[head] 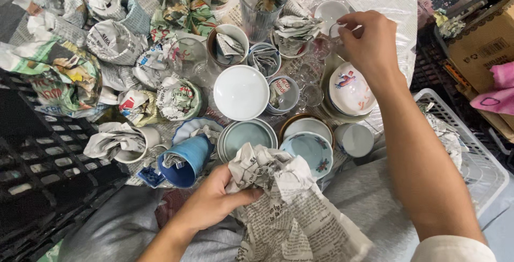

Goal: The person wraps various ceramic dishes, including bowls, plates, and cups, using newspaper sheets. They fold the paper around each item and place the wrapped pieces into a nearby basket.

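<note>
My left hand (211,200) grips a crumpled sheet of newspaper (284,208) low in the middle, over my lap. My right hand (369,39) reaches far up to the right and pinches a small clear glass (334,29) next to a white bowl (329,13). Just below that hand sits a white bowl painted with red and blue figures (350,88). Between my hands lie a pale green bowl (246,136), a blue-rimmed flowered bowl (313,152) and a plain white bowl (241,91).
Many paper-stuffed cups and bowls crowd the spread newspaper, including a blue mug (184,160) on its side and a tall glass (259,5). A black crate (37,165) lies left, a white plastic basket (471,155) right, and a cardboard box (482,42) at far right.
</note>
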